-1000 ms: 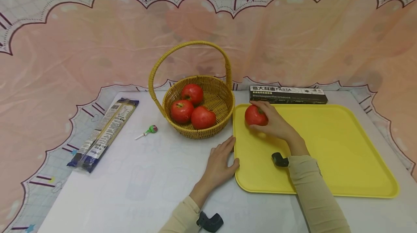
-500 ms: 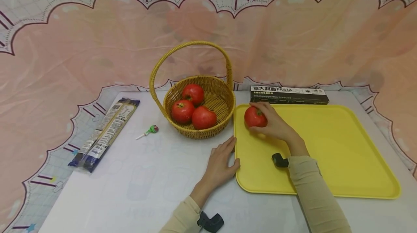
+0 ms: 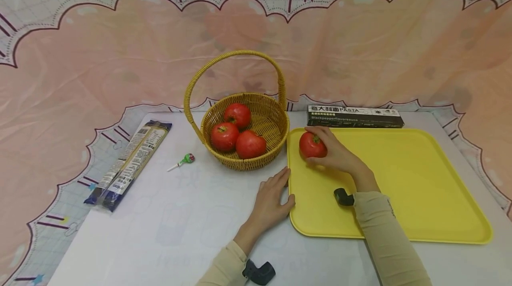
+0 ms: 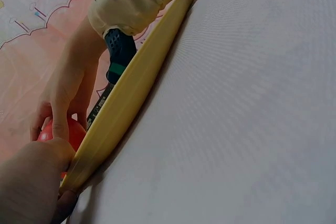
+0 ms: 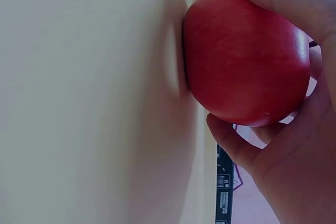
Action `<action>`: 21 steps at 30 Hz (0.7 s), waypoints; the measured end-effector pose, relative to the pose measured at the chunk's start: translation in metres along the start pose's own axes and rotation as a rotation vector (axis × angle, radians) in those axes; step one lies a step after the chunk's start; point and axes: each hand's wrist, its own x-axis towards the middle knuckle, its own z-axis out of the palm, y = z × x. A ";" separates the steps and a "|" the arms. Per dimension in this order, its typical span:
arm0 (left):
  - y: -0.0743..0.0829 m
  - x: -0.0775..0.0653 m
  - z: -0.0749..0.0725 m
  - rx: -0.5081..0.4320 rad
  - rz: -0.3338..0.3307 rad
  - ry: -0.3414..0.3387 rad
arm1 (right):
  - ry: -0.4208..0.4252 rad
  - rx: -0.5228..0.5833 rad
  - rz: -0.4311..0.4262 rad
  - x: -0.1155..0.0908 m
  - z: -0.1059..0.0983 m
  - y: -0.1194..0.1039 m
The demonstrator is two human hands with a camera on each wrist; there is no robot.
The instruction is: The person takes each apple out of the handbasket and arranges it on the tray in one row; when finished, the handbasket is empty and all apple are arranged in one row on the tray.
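Note:
At the back left of the yellow tray [image 3: 416, 188], my right hand [image 3: 338, 152] holds a red apple [image 3: 311, 145] between thumb and fingers. In the right wrist view the apple [image 5: 247, 56] is upright, low against the tray surface, with a stem on the side toward the palm. My left hand [image 3: 269, 201] rests at the tray's left rim, its fingers extended along the edge and the thumb touching the rim. The left wrist view shows the tray's edge [image 4: 126, 98] beside this hand, which partly hides the apple.
A wicker basket [image 3: 276, 128] with a tall handle stands left of the tray, holding three red apples [image 3: 250, 144]. Behind the tray lies a black-and-white pasta box [image 3: 355, 117]. A lollipop [image 3: 186, 159] and a long noodle packet [image 3: 130, 163] lie to the left.
My right hand and the apple have shifted very slightly left and toward me over the tray. The left hand keeps its place at the rim.

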 end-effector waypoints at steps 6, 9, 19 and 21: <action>0.000 0.001 0.000 0.001 0.007 0.005 | -0.003 0.006 0.029 0.000 -0.002 -0.004; 0.000 0.002 0.000 -0.001 0.010 0.008 | -0.008 0.023 0.048 0.000 -0.001 0.002; 0.000 0.001 0.000 -0.007 0.010 0.014 | 0.009 0.011 0.063 0.000 0.000 0.000; 0.000 0.001 0.000 -0.007 0.012 0.016 | 0.019 0.007 0.056 0.000 0.001 0.000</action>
